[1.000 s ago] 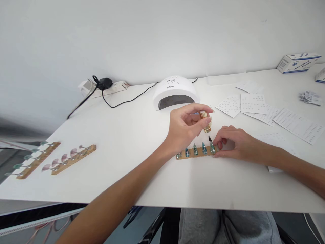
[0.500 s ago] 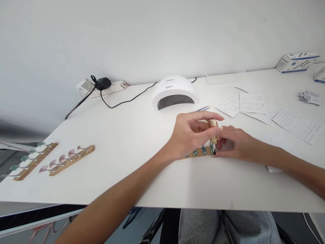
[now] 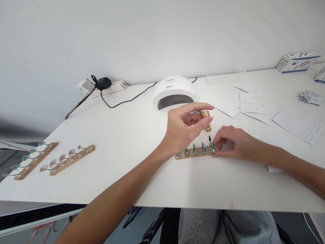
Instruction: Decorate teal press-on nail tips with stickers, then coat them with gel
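Between the thumb and fingers of my left hand (image 3: 184, 127) is a nail polish brush (image 3: 205, 121) with a gold cap, its dark bristles pointing down. The bristle tip is at the upper end of the rightmost press-on nail (image 3: 212, 148), which is teal with shiny stones. Several similar teal nails (image 3: 203, 148) stand in a row on a wooden nail stand (image 3: 199, 153). My right hand (image 3: 230, 142) is closed at the stand's right end, thumb and fingers gripping there; its fingertips are beside the last nail, and the exact contact is partly hidden.
A white nail lamp (image 3: 175, 91) stands at the back, its black cord running left to an adapter (image 3: 104, 83). To the left are a stand with pink nails (image 3: 72, 160) and another with green ones (image 3: 37, 161). Sticker sheets (image 3: 252, 103) and an alcohol pad box (image 3: 297, 62) are at right.
My left hand moved right and down with the brush, bringing it over the last nail's lower right, then returned up and left to the nail's tip. My right hand stayed in place.
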`<state>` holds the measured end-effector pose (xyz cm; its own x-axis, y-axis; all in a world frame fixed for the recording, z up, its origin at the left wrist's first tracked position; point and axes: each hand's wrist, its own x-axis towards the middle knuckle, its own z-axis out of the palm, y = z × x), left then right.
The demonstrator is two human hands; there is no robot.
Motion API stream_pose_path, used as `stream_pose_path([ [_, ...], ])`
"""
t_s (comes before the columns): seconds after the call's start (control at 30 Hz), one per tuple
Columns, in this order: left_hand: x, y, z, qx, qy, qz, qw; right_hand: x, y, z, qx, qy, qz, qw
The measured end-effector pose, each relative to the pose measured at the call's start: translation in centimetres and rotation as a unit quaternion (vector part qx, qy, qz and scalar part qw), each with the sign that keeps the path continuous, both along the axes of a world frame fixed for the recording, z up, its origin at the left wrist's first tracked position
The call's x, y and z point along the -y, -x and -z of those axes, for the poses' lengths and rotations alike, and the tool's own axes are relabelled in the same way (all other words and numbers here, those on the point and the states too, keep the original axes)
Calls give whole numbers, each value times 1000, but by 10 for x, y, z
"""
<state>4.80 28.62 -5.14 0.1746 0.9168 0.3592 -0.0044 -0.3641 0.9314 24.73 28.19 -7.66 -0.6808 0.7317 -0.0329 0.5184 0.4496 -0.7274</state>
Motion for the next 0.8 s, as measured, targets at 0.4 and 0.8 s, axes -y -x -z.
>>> stream_pose_path([
  [0.4, 4, 3, 4, -24, 65, 94, 993, 1, 0, -2, 9, 6, 1, 1000],
  [0.8, -4, 4, 3, 34, 53, 45, 997, 1, 0, -5, -10, 35, 30, 999],
])
